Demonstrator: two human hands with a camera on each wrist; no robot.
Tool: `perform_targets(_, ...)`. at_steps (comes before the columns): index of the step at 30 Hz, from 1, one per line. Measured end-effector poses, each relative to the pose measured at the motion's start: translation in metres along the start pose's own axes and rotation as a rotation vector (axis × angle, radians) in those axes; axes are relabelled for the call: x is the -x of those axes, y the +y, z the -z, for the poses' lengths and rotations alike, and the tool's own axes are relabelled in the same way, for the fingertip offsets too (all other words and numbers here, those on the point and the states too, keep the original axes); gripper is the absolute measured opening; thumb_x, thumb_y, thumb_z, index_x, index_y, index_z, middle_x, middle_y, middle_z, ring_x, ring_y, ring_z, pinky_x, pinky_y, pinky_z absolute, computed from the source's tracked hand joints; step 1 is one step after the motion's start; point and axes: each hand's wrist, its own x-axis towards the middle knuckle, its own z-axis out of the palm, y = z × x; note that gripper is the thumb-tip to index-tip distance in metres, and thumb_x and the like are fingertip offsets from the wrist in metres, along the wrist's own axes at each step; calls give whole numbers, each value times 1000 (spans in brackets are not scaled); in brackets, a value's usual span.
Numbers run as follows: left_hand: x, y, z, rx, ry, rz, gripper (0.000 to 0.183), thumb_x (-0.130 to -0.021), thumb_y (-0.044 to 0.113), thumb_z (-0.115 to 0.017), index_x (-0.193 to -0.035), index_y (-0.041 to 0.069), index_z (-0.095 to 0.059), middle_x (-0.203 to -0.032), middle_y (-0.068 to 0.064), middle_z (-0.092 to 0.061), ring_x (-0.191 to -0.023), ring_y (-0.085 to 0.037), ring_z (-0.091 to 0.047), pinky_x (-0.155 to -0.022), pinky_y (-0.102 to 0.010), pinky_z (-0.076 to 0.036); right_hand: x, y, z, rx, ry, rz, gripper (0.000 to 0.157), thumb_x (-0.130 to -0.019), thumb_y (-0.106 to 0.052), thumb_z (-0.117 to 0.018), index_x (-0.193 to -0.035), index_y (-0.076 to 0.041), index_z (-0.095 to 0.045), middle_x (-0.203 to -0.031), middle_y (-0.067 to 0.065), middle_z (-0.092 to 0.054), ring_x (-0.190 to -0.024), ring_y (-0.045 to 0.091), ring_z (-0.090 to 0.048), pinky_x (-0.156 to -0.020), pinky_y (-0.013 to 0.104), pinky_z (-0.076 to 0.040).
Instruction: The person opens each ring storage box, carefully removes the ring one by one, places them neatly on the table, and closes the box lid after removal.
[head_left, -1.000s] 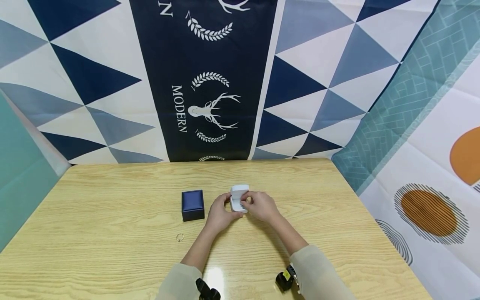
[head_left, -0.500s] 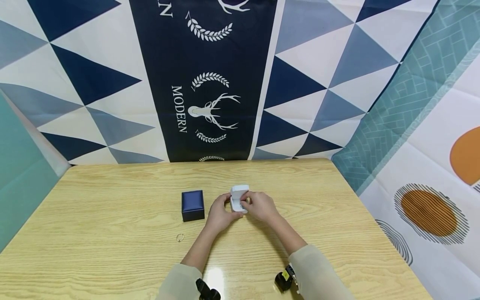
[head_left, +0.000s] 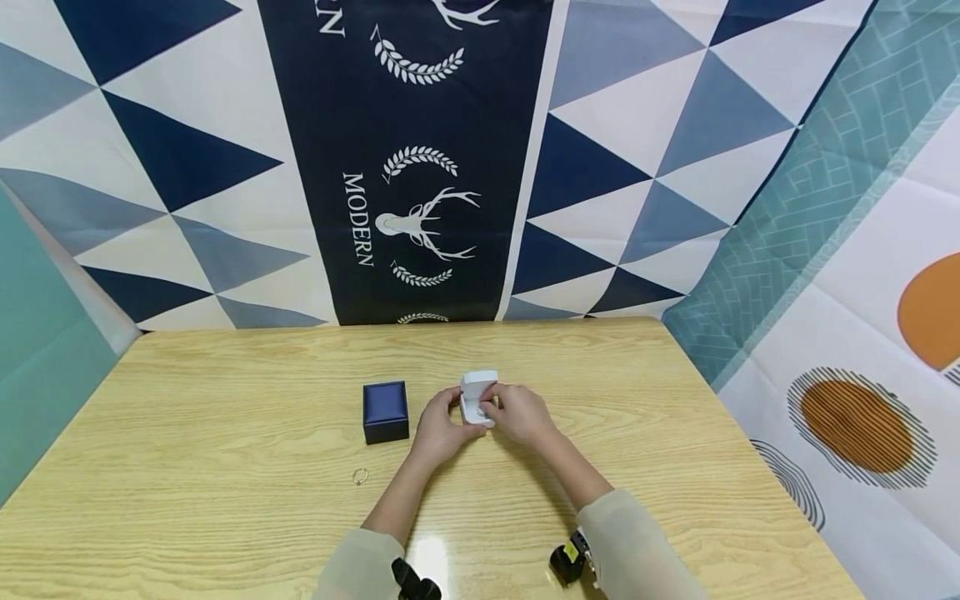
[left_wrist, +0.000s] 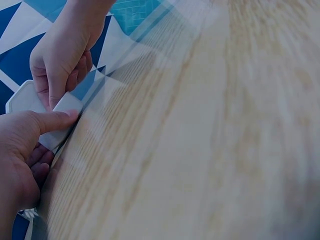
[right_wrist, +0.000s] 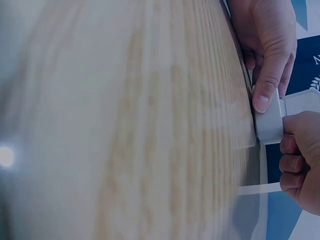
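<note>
A small white ring box (head_left: pixel 477 408) stands on the table with its lid raised. My left hand (head_left: pixel 437 429) grips it from the left, the thumb along its near side and the fingers behind. My right hand (head_left: pixel 522 412) reaches in from the right, thumb and index finger close together inside the box, the other fingers curled. Whatever lies between those fingertips is hidden. In the left wrist view the white box (left_wrist: pixel 62 117) sits under the left thumb, with the right index finger pointing down into it. The right wrist view shows the box (right_wrist: pixel 270 120) between both hands.
A dark blue box (head_left: pixel 386 412) with a padded top stands left of the left hand. Nearer lies a thin ring (head_left: pixel 360 476), just left of the left forearm. The wooden table (head_left: pixel 225 433) ends at a patterned cloth wall (head_left: pixel 420 225).
Almost nothing differs. The right fingertips shift slightly at the box opening; the left hand, white box, blue box and loose ring stay where they were.
</note>
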Motion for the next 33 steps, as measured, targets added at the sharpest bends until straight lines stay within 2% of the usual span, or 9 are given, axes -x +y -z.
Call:
perform_targets(4, 0, 0, 0, 1, -1, 7, 69, -68, 13, -83, -128, -1, -51, -126, -18, -57, -121, -34, -50, -105, -48, -36, 0, 0, -2, -29, 6, -4, 14, -90, -22, -62, -93, -11, -68, -54, -6, -45, -47, 7, -35, -45, 20, -27)
perform_targets(15, 0, -1, 0, -3, -1, 7, 69, -68, 14, -83, -127, -2, -52, -126, -19, -56, -121, -34, -50, -105, -49, -37, 2, 2, -3, -144, 46, -48, 14, -91, -21, -61, -94, -8, -67, -51, -5, -42, -43, 7, -32, -40, 18, -23)
perform_targets(33, 0, -1, 1, -6, -3, 8, 69, -68, 15, -83, -128, -2, -51, -126, -19, -56, -121, -35, -50, -104, -50, -38, 6, 3, 8, -170, 8, -10, 12, -90, -19, -63, -92, -8, -67, -52, -6, -41, -46, 6, -33, -42, 17, -24)
